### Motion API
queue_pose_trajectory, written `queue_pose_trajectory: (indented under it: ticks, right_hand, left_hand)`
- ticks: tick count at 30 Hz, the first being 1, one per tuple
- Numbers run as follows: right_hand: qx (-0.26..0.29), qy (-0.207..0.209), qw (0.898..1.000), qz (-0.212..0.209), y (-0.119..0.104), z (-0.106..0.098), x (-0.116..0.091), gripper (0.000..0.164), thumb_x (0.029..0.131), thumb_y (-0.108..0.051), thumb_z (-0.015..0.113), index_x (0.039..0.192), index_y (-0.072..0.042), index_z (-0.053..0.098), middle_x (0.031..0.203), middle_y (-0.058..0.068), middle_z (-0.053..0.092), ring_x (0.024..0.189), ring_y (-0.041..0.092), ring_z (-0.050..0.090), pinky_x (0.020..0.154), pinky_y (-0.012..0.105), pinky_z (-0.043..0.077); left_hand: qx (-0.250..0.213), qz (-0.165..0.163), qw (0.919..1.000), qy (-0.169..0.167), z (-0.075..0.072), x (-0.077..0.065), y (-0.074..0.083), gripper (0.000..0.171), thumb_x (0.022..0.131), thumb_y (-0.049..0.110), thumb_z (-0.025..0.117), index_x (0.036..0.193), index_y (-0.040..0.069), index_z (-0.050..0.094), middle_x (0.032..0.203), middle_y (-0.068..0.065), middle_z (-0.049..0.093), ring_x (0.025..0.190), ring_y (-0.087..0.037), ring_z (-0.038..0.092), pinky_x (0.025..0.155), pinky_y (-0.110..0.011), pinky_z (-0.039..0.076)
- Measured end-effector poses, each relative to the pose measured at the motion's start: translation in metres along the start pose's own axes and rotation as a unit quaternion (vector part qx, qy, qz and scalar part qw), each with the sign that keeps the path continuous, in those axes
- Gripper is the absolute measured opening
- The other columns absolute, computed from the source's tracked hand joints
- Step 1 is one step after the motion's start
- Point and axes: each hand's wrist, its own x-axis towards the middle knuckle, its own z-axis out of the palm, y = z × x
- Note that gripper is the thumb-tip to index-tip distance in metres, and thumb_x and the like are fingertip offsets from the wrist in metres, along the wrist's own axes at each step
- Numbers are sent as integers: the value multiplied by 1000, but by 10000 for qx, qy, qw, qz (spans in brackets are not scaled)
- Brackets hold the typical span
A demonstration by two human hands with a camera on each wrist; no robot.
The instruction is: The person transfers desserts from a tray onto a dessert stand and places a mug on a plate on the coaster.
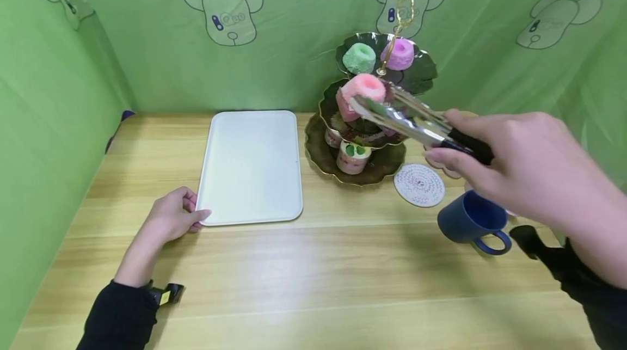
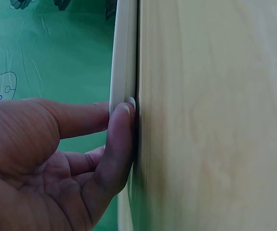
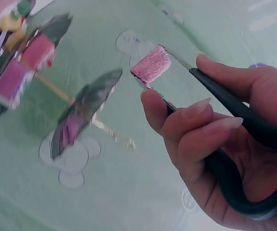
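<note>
My left hand (image 1: 171, 215) pinches the near left corner of a white tray (image 1: 251, 167); in the left wrist view the thumb and fingers grip the tray's rim (image 2: 120, 62). In my right hand (image 1: 524, 162) are metal tongs (image 1: 416, 124) with black handles. Their tips clasp a pink ring-shaped cake (image 1: 370, 86), held in the air in front of the tiered stand (image 1: 357, 135). The right wrist view shows the same pink cake (image 3: 151, 65) between the tong tips. A green cake (image 1: 360, 58) and a purple cake (image 1: 399, 55) sit on the stand's top plate.
Lower on the stand are a pink cake slice (image 1: 345, 106) and a layered dessert cup (image 1: 354, 159). A round patterned coaster (image 1: 419, 185) and a dark blue mug (image 1: 465, 219) stand below the right arm. Green fabric (image 1: 294, 23) hangs behind the wooden table (image 1: 303, 284).
</note>
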Motion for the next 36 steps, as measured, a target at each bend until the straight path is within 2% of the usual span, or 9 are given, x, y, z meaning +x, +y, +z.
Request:
queue_pose_trajectory:
  ticks: [2, 6, 10, 15, 20, 23, 30, 36]
  right_hand:
    - [-137, 39, 9999, 78, 7, -5, -1, 61, 91, -41, 84, 134, 0, 70, 52, -10, 44, 38, 1, 25, 34, 24, 22]
    - [-384, -163, 9981, 442, 21, -11, 1, 64, 94, -46, 79, 137, 1, 68, 44, -11, 29, 36, 6, 21, 33, 27, 20]
    - [-551, -478, 9945, 753, 34, -14, 8, 66, 98, -51, 73, 139, 0, 67, 43, -6, 29, 38, 14, 23, 36, 29, 20]
    - [-688, -964, 9885, 944, 49, -15, 23, 67, 101, -53, 67, 140, 1, 65, 43, -3, 29, 37, 19, 26, 37, 30, 23]
    - [-818, -1719, 9747, 1173, 63, -17, 38, 74, 104, -60, 59, 148, -1, 59, 45, 0, 33, 39, 19, 31, 38, 31, 29]
    - [-926, -2002, 9680, 1195, 67, -18, 47, 77, 104, -62, 58, 149, 0, 57, 47, 2, 35, 40, 20, 33, 39, 31, 31]
    - [-1029, -2418, 9567, 1250, 72, -21, 60, 82, 103, -67, 54, 149, 1, 56, 49, 2, 34, 43, 20, 32, 44, 32, 29]
    - [-1034, -2546, 9523, 1326, 72, -22, 63, 83, 103, -68, 53, 150, 0, 56, 50, 1, 34, 44, 19, 31, 45, 32, 30]
  left_hand:
    - [-20, -19, 10000, 3, 0, 0, -1, 32, 100, 8, 73, 116, -8, 50, 103, -19, 57, 73, -15, 72, 63, -29, 64]
    - [-54, -42, 10000, 15, 0, -1, -3, 30, 101, 8, 73, 114, -7, 50, 102, -18, 57, 72, -15, 72, 63, -29, 64]
    - [-80, -39, 10000, 17, 0, -1, -4, 28, 100, 7, 72, 111, -7, 50, 100, -18, 56, 71, -15, 72, 63, -29, 64]
    - [-28, 4, 10000, 18, 1, -1, -4, 30, 100, 7, 73, 113, -7, 51, 101, -19, 59, 71, -15, 72, 63, -30, 64]
    - [22, 46, 10000, 37, 1, 0, -2, 30, 100, 8, 73, 114, -7, 51, 102, -19, 61, 71, -14, 72, 63, -30, 64]
    - [-50, 68, 10000, 21, 2, 1, -2, 31, 100, 8, 73, 115, -8, 51, 102, -19, 60, 72, -14, 73, 64, -30, 65]
    - [-189, 72, 9998, -16, 3, 2, -1, 32, 100, 7, 73, 114, -9, 50, 102, -20, 58, 72, -15, 73, 65, -30, 66]
    - [-179, 65, 9998, -11, 1, 1, -2, 33, 100, 7, 73, 116, -9, 50, 102, -20, 58, 72, -15, 73, 65, -30, 66]
